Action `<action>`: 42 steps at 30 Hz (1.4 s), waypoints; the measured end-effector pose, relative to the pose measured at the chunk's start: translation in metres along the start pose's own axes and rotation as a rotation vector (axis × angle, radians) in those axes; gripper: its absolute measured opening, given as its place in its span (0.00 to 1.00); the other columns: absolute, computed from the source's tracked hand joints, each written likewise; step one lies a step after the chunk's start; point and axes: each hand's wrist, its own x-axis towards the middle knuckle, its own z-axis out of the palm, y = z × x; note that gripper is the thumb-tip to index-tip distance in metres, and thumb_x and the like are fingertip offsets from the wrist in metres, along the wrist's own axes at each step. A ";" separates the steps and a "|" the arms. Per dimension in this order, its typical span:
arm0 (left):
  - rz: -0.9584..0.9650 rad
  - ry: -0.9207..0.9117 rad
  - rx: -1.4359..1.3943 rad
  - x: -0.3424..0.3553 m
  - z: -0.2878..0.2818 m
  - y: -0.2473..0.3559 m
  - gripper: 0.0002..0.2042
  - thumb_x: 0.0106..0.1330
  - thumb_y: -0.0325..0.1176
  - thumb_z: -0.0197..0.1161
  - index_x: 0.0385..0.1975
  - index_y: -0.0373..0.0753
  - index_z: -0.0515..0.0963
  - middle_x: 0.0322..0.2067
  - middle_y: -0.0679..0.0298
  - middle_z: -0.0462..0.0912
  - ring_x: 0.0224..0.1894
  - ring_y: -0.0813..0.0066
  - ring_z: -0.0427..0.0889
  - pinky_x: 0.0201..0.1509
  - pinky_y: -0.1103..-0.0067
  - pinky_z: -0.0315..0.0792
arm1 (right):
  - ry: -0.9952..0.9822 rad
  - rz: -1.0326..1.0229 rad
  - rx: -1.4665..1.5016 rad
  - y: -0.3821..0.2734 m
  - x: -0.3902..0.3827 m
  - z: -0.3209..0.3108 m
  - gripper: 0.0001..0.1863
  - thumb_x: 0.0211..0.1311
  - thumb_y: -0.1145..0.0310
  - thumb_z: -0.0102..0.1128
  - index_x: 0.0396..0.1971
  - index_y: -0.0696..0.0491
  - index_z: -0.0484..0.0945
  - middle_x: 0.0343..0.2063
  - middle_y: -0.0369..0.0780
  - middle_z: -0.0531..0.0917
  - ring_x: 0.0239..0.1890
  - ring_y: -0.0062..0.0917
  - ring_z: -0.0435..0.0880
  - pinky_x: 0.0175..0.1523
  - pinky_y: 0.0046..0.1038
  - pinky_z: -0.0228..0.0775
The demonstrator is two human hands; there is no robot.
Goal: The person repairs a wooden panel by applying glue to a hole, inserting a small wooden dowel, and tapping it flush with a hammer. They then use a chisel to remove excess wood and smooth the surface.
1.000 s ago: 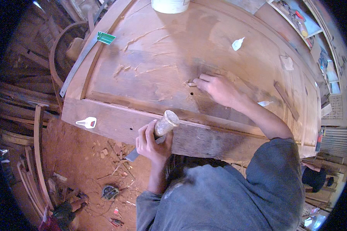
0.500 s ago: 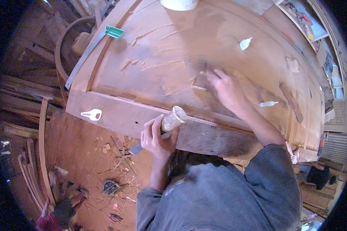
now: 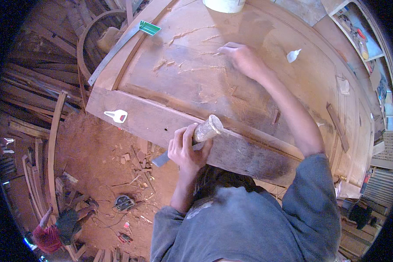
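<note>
A chisel is held in the left hand, its fingers wrapped around the pale handle just above the near edge of a wooden panel. The flared handle end is tipped up over that edge, while the flat blade is left jutting past the other side of the hand, over the floor. The right hand is held over the far middle of the panel, well in from its edges, with fingers bent and drawn together; whether anything is pinched between the tips cannot be told. Raised light-brown streaks are seen on the panel toward its left edge, and some are reached by the right fingertips (or nearly so; contact is hard to judge).

A white glue bottle is laid by the near left corner, and a second bottle is placed toward the far right. At the far edge a white bucket is partly cut off from view. The left edge is crossed by a metal strip, with a green piece at its far end. Near the right edge a wooden stick is laid.
</note>
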 end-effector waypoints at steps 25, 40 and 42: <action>-0.032 -0.055 -0.047 -0.016 0.019 -0.007 0.28 0.51 0.47 0.67 0.51 0.41 0.70 0.40 0.60 0.74 0.44 0.63 0.78 0.44 0.69 0.71 | -0.245 -0.021 -0.039 -0.063 -0.126 -0.033 0.20 0.66 0.61 0.54 0.48 0.63 0.78 0.43 0.54 0.81 0.48 0.40 0.80 0.56 0.35 0.69; -0.043 -0.045 -0.078 -0.016 0.013 -0.002 0.28 0.51 0.49 0.68 0.49 0.42 0.71 0.42 0.60 0.75 0.42 0.63 0.78 0.43 0.69 0.73 | -0.284 0.145 0.002 -0.074 -0.122 -0.042 0.16 0.64 0.61 0.56 0.42 0.59 0.79 0.39 0.50 0.82 0.42 0.46 0.80 0.48 0.41 0.70; -0.023 -0.024 -0.093 -0.015 0.013 -0.002 0.28 0.51 0.48 0.68 0.49 0.40 0.71 0.41 0.59 0.75 0.41 0.62 0.78 0.43 0.69 0.72 | -0.312 0.080 -0.052 -0.082 -0.124 -0.043 0.16 0.65 0.61 0.56 0.41 0.60 0.78 0.39 0.50 0.81 0.41 0.47 0.79 0.47 0.41 0.69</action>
